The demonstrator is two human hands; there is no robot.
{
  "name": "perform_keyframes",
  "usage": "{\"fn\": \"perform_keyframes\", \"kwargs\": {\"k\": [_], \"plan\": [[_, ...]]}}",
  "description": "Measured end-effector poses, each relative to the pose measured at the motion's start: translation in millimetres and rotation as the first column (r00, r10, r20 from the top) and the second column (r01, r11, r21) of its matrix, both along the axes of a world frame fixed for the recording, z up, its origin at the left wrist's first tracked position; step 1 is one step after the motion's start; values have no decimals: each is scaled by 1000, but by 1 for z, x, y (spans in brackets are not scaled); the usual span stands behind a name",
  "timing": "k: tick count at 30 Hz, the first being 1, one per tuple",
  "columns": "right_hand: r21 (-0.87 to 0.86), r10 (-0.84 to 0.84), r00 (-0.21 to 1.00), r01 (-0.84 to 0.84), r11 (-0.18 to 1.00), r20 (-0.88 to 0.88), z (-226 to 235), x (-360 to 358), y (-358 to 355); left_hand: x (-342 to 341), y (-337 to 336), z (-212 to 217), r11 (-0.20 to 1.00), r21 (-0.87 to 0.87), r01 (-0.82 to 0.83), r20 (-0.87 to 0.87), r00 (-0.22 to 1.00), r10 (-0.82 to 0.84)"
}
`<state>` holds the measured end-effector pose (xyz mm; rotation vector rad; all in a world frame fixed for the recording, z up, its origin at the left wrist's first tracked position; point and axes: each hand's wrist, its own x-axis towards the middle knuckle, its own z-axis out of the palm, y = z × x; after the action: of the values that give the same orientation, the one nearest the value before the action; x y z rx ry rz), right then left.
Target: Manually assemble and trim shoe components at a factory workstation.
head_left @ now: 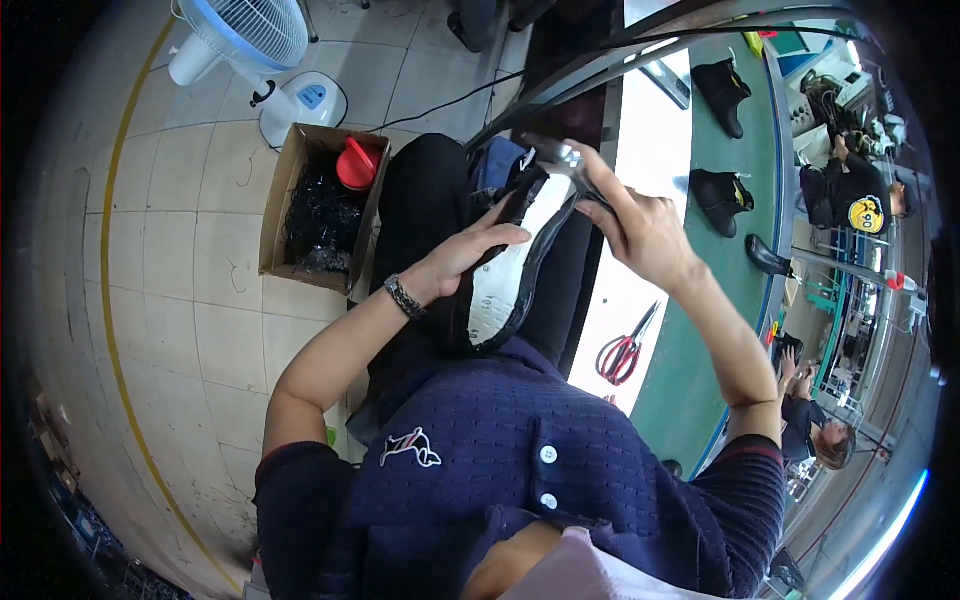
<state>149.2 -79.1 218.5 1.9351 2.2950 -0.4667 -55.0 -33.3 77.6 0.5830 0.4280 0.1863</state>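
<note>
A black shoe point(505, 280) with a white inner sole lies sole-up on my lap. My left hand point(462, 255) grips its side and holds it steady. My right hand point(635, 225) is closed on a metal tool point(562, 160) whose tip sits at the shoe's far end. Both forearms come in from below, over my dark blue knitted top.
Red-handled scissors point(623, 350) lie on the white bench strip to my right. Black shoes point(722, 195) ride a green conveyor belt point(700, 330). A cardboard box point(285, 190) with black scraps and a red item, plus a fan point(255, 35), stand on the tiled floor at left. Other people sit at right.
</note>
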Motion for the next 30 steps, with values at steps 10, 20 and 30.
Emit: {"fn": "perform_keyframes", "kwargs": {"k": [10, 20, 30], "plan": [[165, -80, 957, 130, 978, -278, -21, -15, -25, -2, 8, 10, 996, -29, 86, -73, 993, -88], [-15, -88, 987, 87, 996, -136, -34, -24, -38, -6, 13, -3, 985, -114, 131, -74, 987, -140], [-84, -127, 971, 112, 990, -201, -30, -40, -47, -13, 9, -9, 975, -19, 221, -40, 974, -222]]}}
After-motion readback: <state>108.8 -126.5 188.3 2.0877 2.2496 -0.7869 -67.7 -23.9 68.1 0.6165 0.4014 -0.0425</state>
